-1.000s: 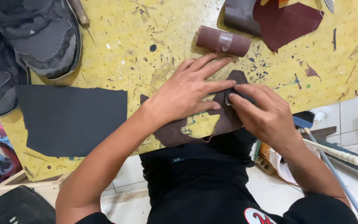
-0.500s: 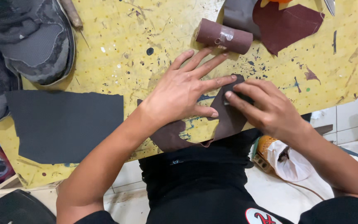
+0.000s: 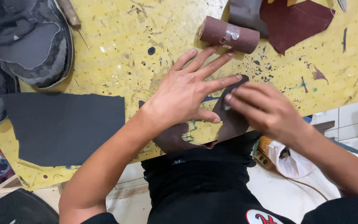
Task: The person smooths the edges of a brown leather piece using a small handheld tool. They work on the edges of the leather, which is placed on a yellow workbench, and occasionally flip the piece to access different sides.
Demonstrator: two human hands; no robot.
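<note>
Underneath everything lies the yellow, paint-spattered board (image 3: 146,37), with a grey shoe (image 3: 30,41) at its far left corner and a dark grey sheet (image 3: 67,126) nearer the person. The left hand (image 3: 183,93) is spread flat — fingers splayed — pressing a curved brown leather piece (image 3: 228,120) at the board's near edge. The right hand (image 3: 266,110), fingers bent together, rests its fingertips on that piece. Beyond them lies a taped brown roll (image 3: 228,34).

shoe (image 3: 30,41) cropped, right hand (image 3: 266,110) blurred
</note>
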